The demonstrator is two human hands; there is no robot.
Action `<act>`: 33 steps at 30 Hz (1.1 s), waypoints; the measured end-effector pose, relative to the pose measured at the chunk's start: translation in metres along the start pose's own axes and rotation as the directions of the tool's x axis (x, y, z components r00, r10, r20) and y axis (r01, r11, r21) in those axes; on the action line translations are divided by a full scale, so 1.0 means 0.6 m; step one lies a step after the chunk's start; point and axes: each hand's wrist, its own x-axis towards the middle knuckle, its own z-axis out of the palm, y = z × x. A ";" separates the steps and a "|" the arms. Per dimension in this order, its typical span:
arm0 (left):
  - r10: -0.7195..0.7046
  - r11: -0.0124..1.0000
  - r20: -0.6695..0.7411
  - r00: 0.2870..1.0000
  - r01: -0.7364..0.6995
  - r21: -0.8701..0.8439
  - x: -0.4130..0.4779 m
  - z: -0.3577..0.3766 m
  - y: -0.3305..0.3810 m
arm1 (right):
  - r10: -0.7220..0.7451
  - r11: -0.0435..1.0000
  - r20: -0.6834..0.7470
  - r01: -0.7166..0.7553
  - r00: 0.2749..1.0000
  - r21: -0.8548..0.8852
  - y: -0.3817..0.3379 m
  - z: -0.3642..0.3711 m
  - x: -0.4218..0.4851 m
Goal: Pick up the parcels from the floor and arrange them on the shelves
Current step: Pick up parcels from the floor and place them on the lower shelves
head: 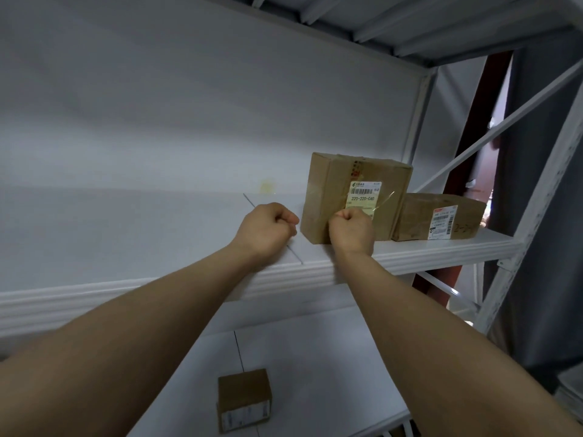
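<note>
A brown cardboard parcel (353, 187) with a white label stands upright on the white upper shelf (441, 250). A lower, flatter parcel (438, 216) lies to its right, touching or nearly touching it. My left hand (266, 230) is a closed fist over the shelf, just left of the tall parcel, holding nothing. My right hand (351, 230) is also curled into a fist directly in front of the tall parcel's lower face; no grip on it shows. A small parcel (244, 398) sits on the lower shelf (315, 357).
The white back wall runs behind the shelf. White metal uprights and a diagonal brace (504, 121) frame the right end of the rack. A third shelf's underside (410, 23) hangs overhead. The upper shelf's left part holds no parcels.
</note>
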 end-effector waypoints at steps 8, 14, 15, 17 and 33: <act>0.066 0.982 -0.162 0.985 -0.036 0.183 -0.152 -0.147 -0.030 | -0.143 0.987 0.137 0.131 0.980 0.091 -0.084 0.072 -0.175; 0.075 0.962 -0.173 0.982 -0.025 0.273 -0.348 -0.274 -0.093 | -0.363 0.931 0.153 0.354 0.919 0.089 -0.123 0.126 -0.397; 0.022 0.963 -0.161 0.987 0.022 0.270 -0.381 -0.293 -0.114 | -0.408 0.913 0.183 0.396 0.895 0.097 -0.122 0.135 -0.439; -0.102 0.951 -0.150 0.983 0.140 0.275 -0.448 -0.328 -0.160 | -0.472 0.881 0.272 0.457 0.839 0.119 -0.107 0.157 -0.522; -0.908 0.386 -0.174 0.380 0.923 0.002 -0.965 -0.411 -0.557 | 0.265 0.908 0.962 0.320 0.062 -0.270 0.198 0.316 -1.060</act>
